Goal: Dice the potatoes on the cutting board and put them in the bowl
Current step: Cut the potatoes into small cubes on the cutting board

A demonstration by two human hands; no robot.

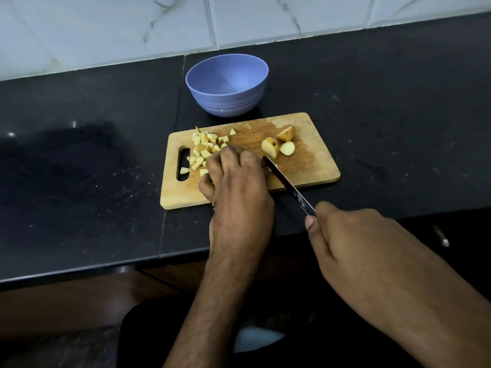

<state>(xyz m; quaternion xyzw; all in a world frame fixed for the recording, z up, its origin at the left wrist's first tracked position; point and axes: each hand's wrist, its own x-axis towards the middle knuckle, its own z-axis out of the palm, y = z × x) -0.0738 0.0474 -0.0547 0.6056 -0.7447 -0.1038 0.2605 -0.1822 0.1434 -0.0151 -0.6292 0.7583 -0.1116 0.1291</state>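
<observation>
A wooden cutting board lies on the black counter. Several potato dice are heaped at its left end near the handle slot. Three larger potato chunks lie right of centre. My left hand rests on the board's middle with fingers curled down over a potato piece that it hides. My right hand grips the handle of a knife; the blade slants up-left, its tip right beside my left fingers. A blue bowl stands just behind the board, and nothing shows inside it.
The black counter runs left and right of the board, its front edge near my body. A white tiled wall rises behind the bowl. A small metal cabinet handle shows at the lower right.
</observation>
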